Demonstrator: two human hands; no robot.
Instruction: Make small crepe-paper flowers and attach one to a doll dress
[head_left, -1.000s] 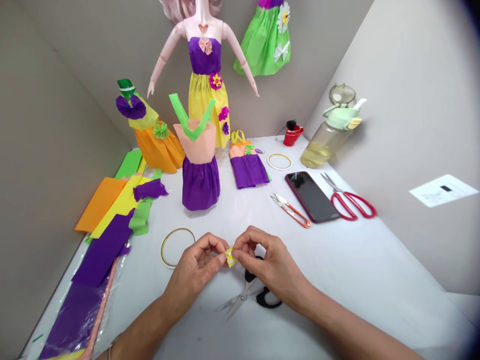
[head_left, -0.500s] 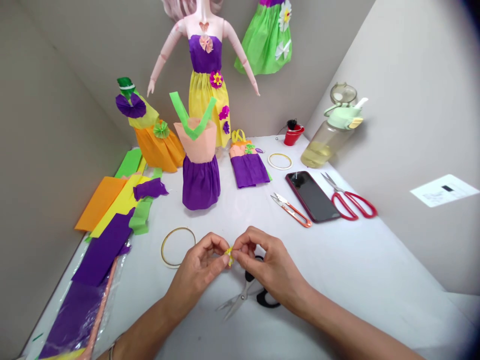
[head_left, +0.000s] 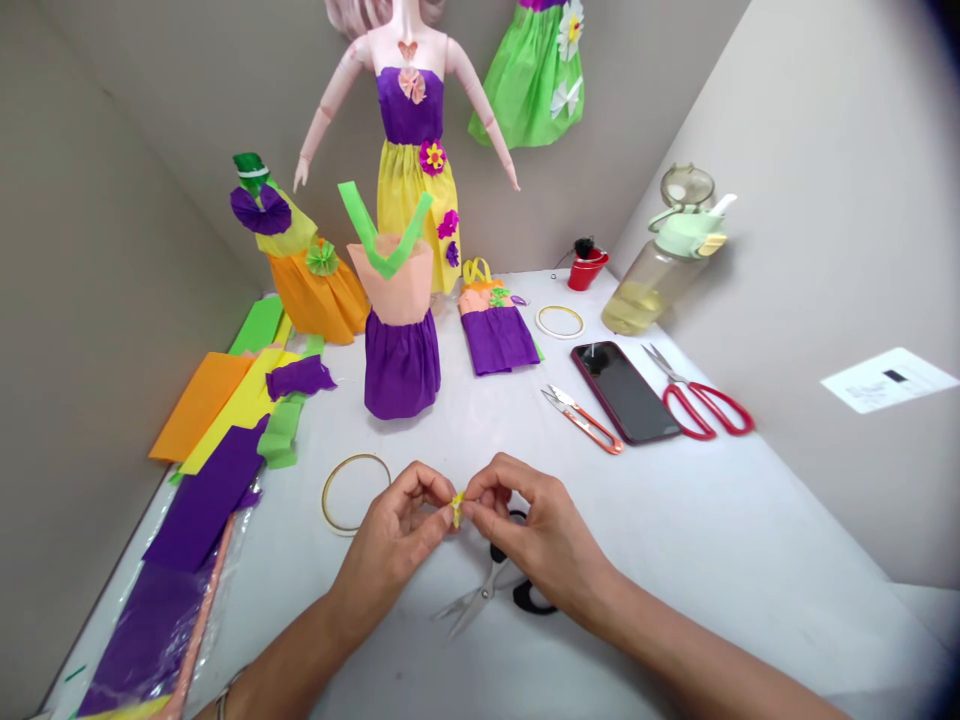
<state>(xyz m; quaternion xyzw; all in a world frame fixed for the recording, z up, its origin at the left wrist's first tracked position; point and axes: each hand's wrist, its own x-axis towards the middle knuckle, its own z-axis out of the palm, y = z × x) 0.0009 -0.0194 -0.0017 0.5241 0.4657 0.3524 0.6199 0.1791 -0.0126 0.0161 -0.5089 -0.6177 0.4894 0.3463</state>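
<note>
Between my two hands is a small yellow and white piece point(head_left: 457, 508), too small to make out fully; it looks like crumpled paper. The fingertips of my left hand point(head_left: 409, 520) pinch it from the left. My right hand point(head_left: 529, 520) pinches its other side with thumb and forefinger. Below the hands, black-handled scissors point(head_left: 486, 592) lie on the table with blades spread, their handles partly hidden by my right hand. A roll of double-sided tape point(head_left: 325, 500) lies beside my left hand.
A paper dress point(head_left: 403, 365) with green straps stands ahead. Behind it is a doll point(head_left: 410, 110). Coloured paper sheets point(head_left: 206, 490) line the left side. Thread snips point(head_left: 583, 420), a phone point(head_left: 626, 393), red scissors point(head_left: 705, 405) and a bottle point(head_left: 649, 275) are at right.
The small yellow and white piece has turned slightly and shifted a little left between my fingertips. Both hands keep their pinch; the things on the table stay put.
</note>
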